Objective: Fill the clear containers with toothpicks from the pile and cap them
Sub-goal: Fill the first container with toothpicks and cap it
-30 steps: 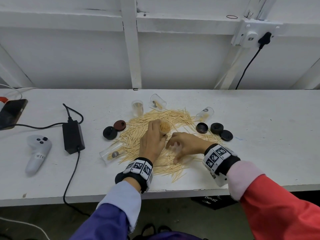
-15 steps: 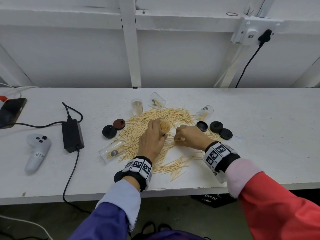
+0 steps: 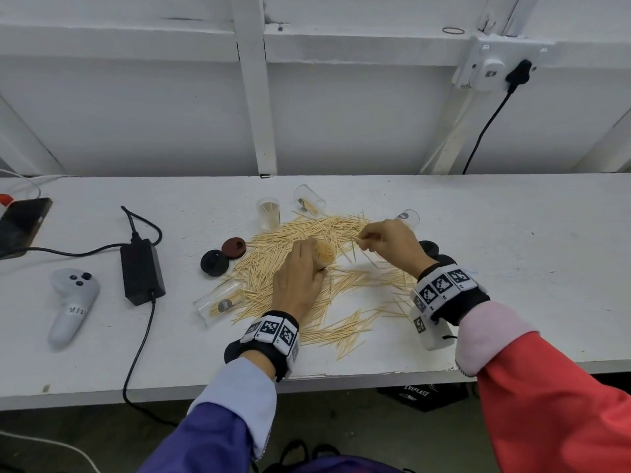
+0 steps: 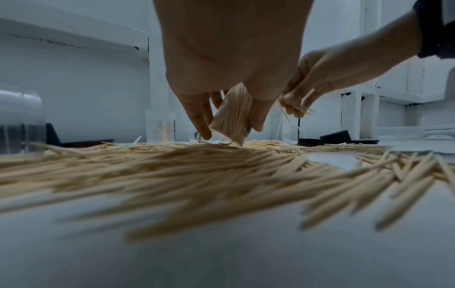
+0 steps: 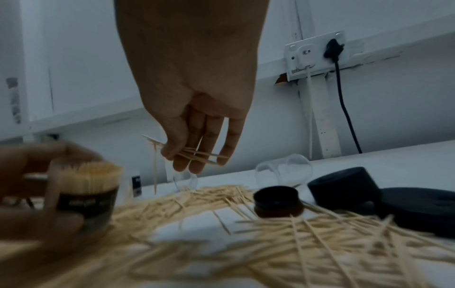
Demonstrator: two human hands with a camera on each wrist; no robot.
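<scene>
A pile of toothpicks (image 3: 307, 254) is spread over the white bench (image 3: 512, 268). My left hand (image 3: 300, 268) grips a clear container (image 3: 323, 256) packed full of toothpicks, tilted on the pile; the same container (image 4: 231, 117) shows between thumb and fingers in the left wrist view and again (image 5: 88, 187) in the right wrist view. My right hand (image 3: 382, 240) is raised above the pile, to the right of the container, and pinches a small bunch of toothpicks (image 5: 194, 154). Dark caps (image 3: 214, 262) lie left of the pile, more caps (image 5: 278, 198) lie to its right.
Clear containers stand or lie around the pile: one upright (image 3: 268, 213), one tipped (image 3: 309, 201), one on its side (image 3: 218, 302), another (image 3: 408, 216) behind my right hand. A power adapter (image 3: 141, 271), a white controller (image 3: 70, 302) and a phone (image 3: 20, 227) sit to the left.
My right hand has lifted off the near part of the pile and moved up and to the right with a few toothpicks pinched. My left hand keeps hold of the filled container.
</scene>
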